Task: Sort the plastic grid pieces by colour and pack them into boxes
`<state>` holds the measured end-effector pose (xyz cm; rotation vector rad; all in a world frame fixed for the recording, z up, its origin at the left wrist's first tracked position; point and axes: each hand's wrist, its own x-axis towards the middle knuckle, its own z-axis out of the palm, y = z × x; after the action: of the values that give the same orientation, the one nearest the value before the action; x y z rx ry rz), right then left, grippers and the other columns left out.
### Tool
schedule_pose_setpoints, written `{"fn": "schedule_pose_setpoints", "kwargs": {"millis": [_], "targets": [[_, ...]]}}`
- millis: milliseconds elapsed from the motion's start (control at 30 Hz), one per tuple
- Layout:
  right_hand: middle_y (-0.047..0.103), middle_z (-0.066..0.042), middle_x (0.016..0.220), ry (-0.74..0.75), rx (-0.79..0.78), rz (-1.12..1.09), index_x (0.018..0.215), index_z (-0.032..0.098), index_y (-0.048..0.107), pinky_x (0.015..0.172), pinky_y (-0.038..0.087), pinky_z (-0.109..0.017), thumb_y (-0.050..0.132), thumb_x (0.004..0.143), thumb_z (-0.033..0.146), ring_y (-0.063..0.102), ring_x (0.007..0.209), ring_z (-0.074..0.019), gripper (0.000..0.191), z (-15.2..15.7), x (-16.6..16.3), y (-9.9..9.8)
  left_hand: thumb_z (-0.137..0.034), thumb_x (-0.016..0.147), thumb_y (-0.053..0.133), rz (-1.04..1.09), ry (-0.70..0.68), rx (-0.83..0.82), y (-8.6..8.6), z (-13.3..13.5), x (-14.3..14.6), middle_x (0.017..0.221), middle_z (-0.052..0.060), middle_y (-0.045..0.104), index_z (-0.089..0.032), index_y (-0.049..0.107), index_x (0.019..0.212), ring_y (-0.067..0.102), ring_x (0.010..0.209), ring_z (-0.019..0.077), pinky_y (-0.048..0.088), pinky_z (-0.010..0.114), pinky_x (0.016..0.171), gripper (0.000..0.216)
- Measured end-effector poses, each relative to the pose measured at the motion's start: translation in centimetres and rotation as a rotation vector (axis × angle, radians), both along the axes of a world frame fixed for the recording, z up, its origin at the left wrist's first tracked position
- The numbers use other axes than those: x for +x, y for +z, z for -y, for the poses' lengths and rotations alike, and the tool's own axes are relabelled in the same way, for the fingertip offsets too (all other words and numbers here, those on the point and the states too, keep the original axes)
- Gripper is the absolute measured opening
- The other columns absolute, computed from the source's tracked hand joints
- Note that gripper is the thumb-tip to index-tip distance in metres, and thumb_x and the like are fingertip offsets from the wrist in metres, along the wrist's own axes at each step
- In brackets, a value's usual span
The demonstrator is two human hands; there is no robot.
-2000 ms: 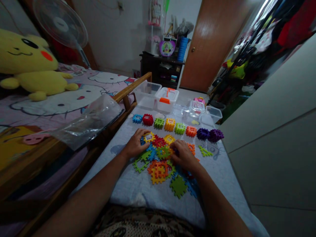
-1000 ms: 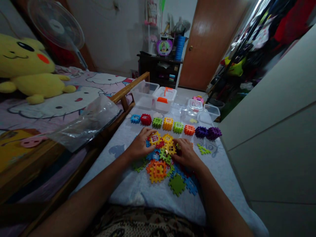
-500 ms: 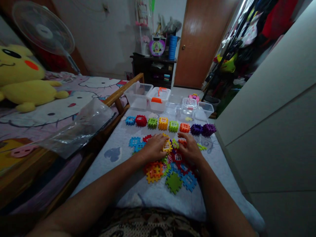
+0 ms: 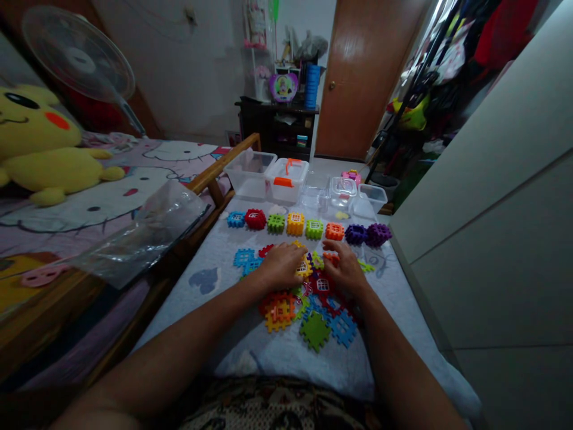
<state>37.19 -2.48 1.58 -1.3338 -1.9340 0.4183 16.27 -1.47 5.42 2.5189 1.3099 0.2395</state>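
Left hand (image 4: 283, 264) moved right, gripping a yellow piece (image 4: 306, 268), open cloth (image 4: 188, 300) toward left edge; right hand (image 4: 348, 272) grip unclear.

Yellow window tile (image 4: 305, 266) partly covered by the left hand (image 4: 282, 264).
At nine o'clock the Pikachu plush (image 4: 49, 152) is cut off by the edge; so, at two, is the red garment (image 4: 505, 36).

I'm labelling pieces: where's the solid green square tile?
Head view: the green square tile sits low, right of centre, beside and left of a blue lattice tile.
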Motion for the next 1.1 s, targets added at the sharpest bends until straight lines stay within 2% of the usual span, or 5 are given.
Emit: {"fn": "schedule_pose_setpoints", "kwargs": {"millis": [200,367,600,767,1100], "targets": [[0.066,-0.01,0.106,-0.004,-0.007,-0.014,0.116,0.018,0.06,0.093,0.048,-0.046,0.052,0.078,0.016,0.06,0.101,-0.0245,0.038,-0.1,0.0,0.0,-0.029,0.063,0.072,-0.055,-0.073,0.048,-0.3,-0.4,0.0,0.109,0.013,0.068,-0.02,0.06,0.115,0.061,0.102,0.0355,0.046,0.048,0.089,0.054],[0.067,-0.01,0.105,-0.025,0.013,-0.017,0.115,0.018,0.06,0.093,0.048,-0.046,0.053,0.078,0.017,0.061,0.101,-0.0245,0.037,-0.2,0.4,-0.2,-0.034,0.065,0.073,0.05,-0.068,0.086,0.2,-1.4,-1.1,0.114,0.012,0.067,-0.019,0.057,0.12,0.061,0.105,0.0329,0.046,0.046,0.093,0.059],[0.068,-0.01,0.102,-0.045,0.031,-0.032,0.112,0.017,0.062,0.091,0.048,-0.045,0.054,0.079,0.02,0.062,0.098,-0.0246,0.034,-0.5,0.7,-0.6,-0.025,0.064,0.073,0.233,0.012,0.135,2.3,-8.2,-3.8,0.112,0.009,0.065,-0.018,0.055,0.118,0.061,0.105,0.027,0.047,0.041,0.095,0.057],[0.068,-0.009,0.102,-0.053,0.026,-0.04,0.11,0.019,0.062,0.09,0.048,-0.044,0.055,0.08,0.02,0.062,0.097,-0.0235,0.03,-0.4,0.6,-0.7,-0.02,0.061,0.074,0.249,0.004,0.073,2.6,-12.6,-3.4,0.114,0.009,0.065,-0.018,0.054,0.117,0.063,0.103,0.0245,0.049,0.037,0.092,0.06],[0.068,-0.01,0.101,-0.037,0.03,-0.035,0.107,0.018,0.062,0.09,0.048,-0.042,0.054,0.081,0.02,0.062,0.096,-0.0235,0.027,-0.4,0.8,-0.6,-0.016,0.062,0.07,0.115,-0.035,0.079,1.3,-14.7,-1.7,0.119,0.009,0.065,-0.016,0.054,0.121,0.061,0.108,0.0248,0.045,0.034,0.098,0.062]]}}
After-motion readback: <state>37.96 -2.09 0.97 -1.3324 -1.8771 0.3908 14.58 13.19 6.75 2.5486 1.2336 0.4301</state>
